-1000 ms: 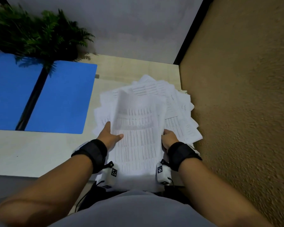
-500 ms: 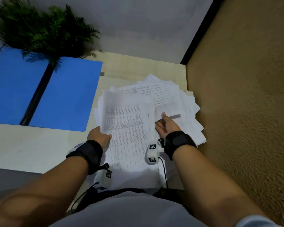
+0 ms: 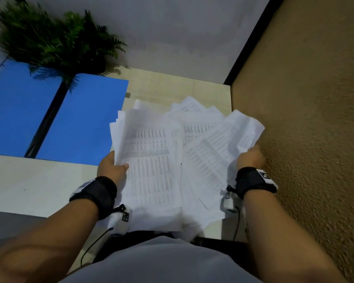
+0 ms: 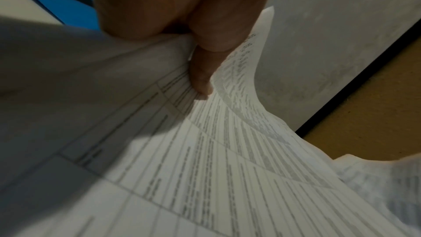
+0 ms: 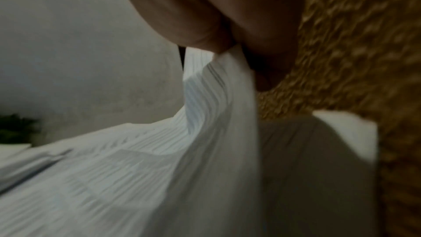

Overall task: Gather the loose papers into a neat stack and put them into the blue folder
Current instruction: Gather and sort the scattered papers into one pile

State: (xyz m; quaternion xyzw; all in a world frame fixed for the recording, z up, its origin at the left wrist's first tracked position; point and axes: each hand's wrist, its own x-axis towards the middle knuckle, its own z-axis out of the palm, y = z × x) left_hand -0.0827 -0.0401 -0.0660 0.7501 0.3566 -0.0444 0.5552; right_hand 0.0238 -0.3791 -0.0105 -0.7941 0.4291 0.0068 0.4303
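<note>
This looks like an office corner or study desk. A pale wood-grain desktop (image 3: 172, 88) sits tight in a corner, with a plain grey wall (image 3: 172, 33) at the far side and a rough tan textured wall (image 3: 307, 119) on the right. Printed sheets of tables (image 3: 151, 160) lie spread on it, an open blue folder (image 3: 84, 119) lies at left, and a green fern (image 3: 55, 41) stands far left.

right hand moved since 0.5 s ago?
Yes. The right hand has gone right, from the middle of the papers to their right edge beside the brown wall, and now grips sheets there.
</note>
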